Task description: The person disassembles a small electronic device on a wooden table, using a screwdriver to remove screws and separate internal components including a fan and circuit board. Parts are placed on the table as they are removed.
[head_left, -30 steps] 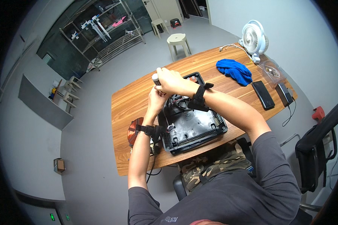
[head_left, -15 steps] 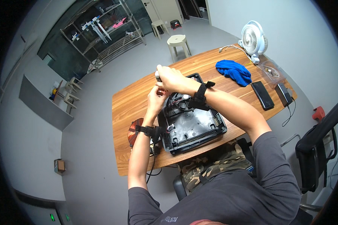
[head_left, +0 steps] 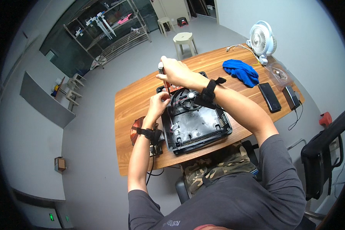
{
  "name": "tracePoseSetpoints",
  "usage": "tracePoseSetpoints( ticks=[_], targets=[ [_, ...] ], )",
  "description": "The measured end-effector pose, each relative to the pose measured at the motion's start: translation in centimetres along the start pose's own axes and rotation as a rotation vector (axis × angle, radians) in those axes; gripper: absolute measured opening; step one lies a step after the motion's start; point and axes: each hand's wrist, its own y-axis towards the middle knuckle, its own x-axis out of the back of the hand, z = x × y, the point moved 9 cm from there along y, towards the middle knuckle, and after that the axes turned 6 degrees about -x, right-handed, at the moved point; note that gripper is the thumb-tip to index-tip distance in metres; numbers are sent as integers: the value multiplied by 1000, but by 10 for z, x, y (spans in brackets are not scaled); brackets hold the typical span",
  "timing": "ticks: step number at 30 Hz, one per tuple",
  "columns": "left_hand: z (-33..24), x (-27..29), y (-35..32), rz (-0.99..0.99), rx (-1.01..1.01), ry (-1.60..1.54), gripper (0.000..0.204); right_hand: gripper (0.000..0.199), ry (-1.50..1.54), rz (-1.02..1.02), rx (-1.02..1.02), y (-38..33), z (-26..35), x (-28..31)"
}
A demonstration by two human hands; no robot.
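Note:
My right hand is wrapped round the upright handle of a screwdriver above the far left corner of an open black appliance housing. Close to the screwdriver's lower end, the fingers of my left hand are pinched together; whatever lies between them is too small to make out. Inside the housing sit a round black cooling fan and some thin wires. An orange-red strip shows at its far side, partly behind my right hand. Partly hidden by my left forearm is a copper coil.
Toward the right of the wooden table are a blue cloth, a black phone, a black adapter with a cable, a clear plastic bag and a white fan. A stool stands beyond the far edge.
The gap between my hands has grown, baring more of the screwdriver. My right hand is slightly higher and my left a little lower. The orange-red strip and the cooling fan show more.

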Motion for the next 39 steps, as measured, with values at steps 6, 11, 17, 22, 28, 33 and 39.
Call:
tracePoseSetpoints(
  ticks=[6, 11, 17, 22, 28, 33, 39],
  targets=[
    [6, 18, -4, -34, 34, 19, 19, 46, 43, -79, 34, 3, 6, 1],
    [8, 52, -5, -102, -3, 103, 15, 46, 111, -96, 1, 0, 6, 3],
    [52, 57, -25, -47, 14, 271, 11, 44, 131, -195, 24, 1, 4, 25],
    [89, 49, -38, 108, 213, 374, 11, 41, 43, -145, -19, -2, -25, 30],
    [119, 40, -42, 130, 307, 432, 18, 48, 18, -56, -115, -16, -52, 39],
    [113, 41, -39, 126, 277, 428, 18, 49, -59, -87, -132, -22, -69, 54],
    [105, 40, -40, 75, 230, 493, 20, 48, -64, -86, -150, -29, -82, 71]
  ],
)
